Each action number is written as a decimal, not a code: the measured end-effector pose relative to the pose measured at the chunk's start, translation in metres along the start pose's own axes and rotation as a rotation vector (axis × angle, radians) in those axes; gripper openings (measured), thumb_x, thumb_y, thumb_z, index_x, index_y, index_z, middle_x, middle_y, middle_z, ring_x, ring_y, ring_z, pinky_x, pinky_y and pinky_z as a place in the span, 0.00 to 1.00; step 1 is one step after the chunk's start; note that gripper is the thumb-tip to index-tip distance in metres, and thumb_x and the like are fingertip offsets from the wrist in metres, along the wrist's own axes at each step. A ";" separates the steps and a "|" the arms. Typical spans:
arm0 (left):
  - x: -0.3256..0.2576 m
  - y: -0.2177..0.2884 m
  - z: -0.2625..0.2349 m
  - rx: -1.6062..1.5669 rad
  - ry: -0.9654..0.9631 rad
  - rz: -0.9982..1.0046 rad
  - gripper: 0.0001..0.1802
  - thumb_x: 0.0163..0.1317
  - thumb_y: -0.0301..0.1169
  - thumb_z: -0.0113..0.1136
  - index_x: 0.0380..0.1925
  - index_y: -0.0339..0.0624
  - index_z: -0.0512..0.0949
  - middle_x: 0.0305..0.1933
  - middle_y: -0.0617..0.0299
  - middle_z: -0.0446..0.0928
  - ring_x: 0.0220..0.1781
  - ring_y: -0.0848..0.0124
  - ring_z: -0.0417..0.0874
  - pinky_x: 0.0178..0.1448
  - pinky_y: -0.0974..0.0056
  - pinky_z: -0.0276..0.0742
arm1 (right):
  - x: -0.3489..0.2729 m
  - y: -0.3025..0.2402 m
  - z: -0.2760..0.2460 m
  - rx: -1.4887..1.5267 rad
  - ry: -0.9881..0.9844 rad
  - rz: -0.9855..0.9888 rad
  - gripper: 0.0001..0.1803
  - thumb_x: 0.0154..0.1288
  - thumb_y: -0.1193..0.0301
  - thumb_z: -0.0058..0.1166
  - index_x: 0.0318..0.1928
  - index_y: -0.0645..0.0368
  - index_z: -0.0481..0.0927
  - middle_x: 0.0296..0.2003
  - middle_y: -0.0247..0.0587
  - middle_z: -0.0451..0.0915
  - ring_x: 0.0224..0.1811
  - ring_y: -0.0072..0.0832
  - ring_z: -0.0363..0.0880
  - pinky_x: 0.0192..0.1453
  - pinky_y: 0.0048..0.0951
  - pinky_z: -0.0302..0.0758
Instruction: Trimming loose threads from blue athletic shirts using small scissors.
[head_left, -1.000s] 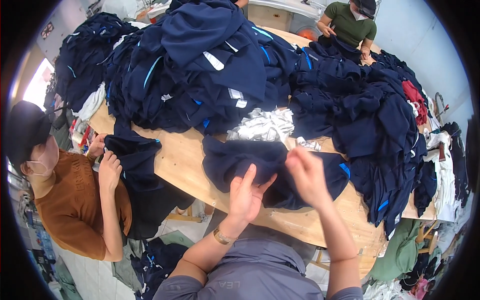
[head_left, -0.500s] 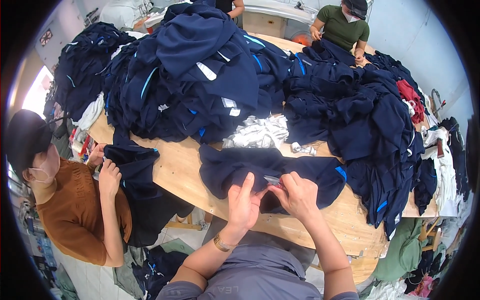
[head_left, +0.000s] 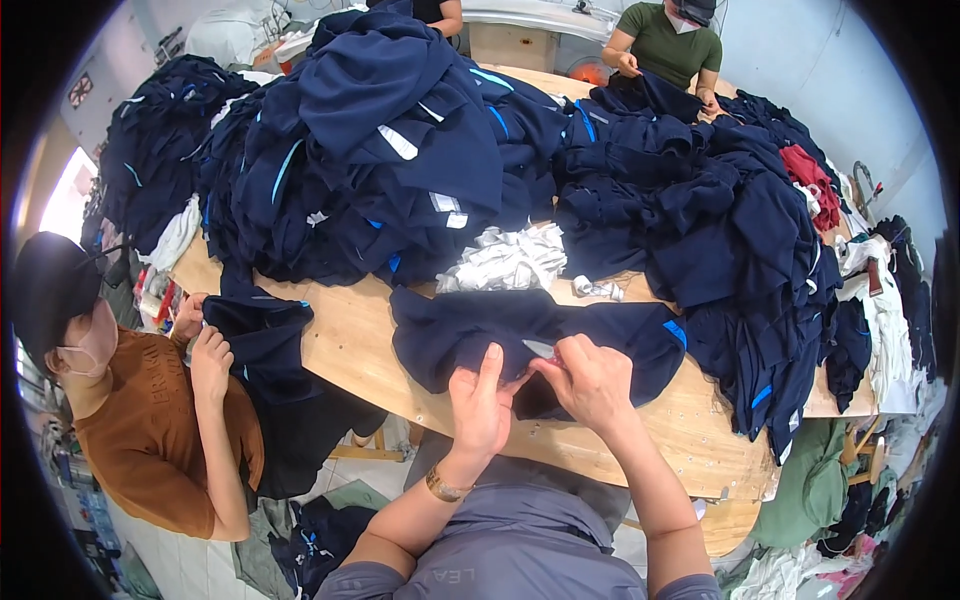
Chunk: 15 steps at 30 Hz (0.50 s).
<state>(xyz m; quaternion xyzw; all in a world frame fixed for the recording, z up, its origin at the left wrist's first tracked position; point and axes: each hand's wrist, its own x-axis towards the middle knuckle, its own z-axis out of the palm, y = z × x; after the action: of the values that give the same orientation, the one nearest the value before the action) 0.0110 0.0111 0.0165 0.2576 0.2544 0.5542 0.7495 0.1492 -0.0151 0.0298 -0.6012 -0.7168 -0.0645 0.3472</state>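
Note:
A navy garment [head_left: 610, 335] with a bright blue strip at its right end lies on the wooden table in front of me. My left hand [head_left: 481, 408] is at its near edge, the thumb pointing up along the cloth and the fingers partly hidden, curled on the fabric. Closed around a small pair of thread snips [head_left: 538, 349], my right hand [head_left: 588, 380] is just beside the left fingertips. The pale blades stick out to the left over the navy cloth; the grip is mostly covered by my fingers.
Large heaps of navy garments [head_left: 360, 160] cover the table's far side, with more navy cloth [head_left: 720, 220] at right. White cloth strips [head_left: 510, 257] lie behind my garment. A co-worker in brown [head_left: 165, 430] handles navy cloth at left; another in green [head_left: 665, 45] works across the table.
The whole view has shifted slightly. The snips' blades now show more and point further up-left beside my left thumb. Both hands stay at the garment's near edge.

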 end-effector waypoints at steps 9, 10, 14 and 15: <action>0.004 0.004 -0.008 -0.147 0.185 -0.366 0.12 0.64 0.36 0.51 0.23 0.47 0.73 0.24 0.69 0.75 0.23 0.78 0.77 0.36 0.66 0.82 | -0.005 -0.015 0.000 0.943 0.056 0.674 0.12 0.54 0.74 0.61 0.38 0.63 0.74 0.21 0.20 0.66 0.22 0.05 0.55 0.23 0.10 0.50; 0.004 0.004 -0.008 -0.140 0.197 -0.380 0.11 0.64 0.36 0.52 0.22 0.48 0.73 0.22 0.69 0.74 0.21 0.79 0.76 0.33 0.68 0.82 | -0.005 -0.015 0.003 0.865 0.018 0.694 0.08 0.55 0.74 0.61 0.34 0.62 0.75 0.20 0.20 0.66 0.22 0.06 0.55 0.23 0.11 0.52; 0.002 0.008 -0.004 -0.124 0.175 -0.439 0.11 0.62 0.36 0.55 0.20 0.50 0.72 0.21 0.71 0.73 0.20 0.80 0.75 0.29 0.71 0.80 | -0.008 0.000 0.014 0.986 0.025 0.698 0.04 0.57 0.77 0.56 0.33 0.63 0.76 0.23 0.23 0.72 0.26 0.09 0.64 0.28 0.13 0.60; 0.002 0.009 -0.002 -0.124 0.176 -0.444 0.11 0.62 0.36 0.55 0.20 0.50 0.72 0.21 0.71 0.73 0.20 0.80 0.75 0.29 0.71 0.80 | -0.008 0.002 0.014 1.007 0.002 0.722 0.03 0.58 0.77 0.55 0.33 0.64 0.75 0.24 0.25 0.73 0.27 0.10 0.65 0.29 0.14 0.62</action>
<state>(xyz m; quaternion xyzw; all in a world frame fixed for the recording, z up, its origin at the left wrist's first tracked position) 0.0039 0.0153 0.0203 0.0998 0.3346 0.4109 0.8422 0.1455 -0.0138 0.0141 -0.5682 -0.4103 0.4027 0.5888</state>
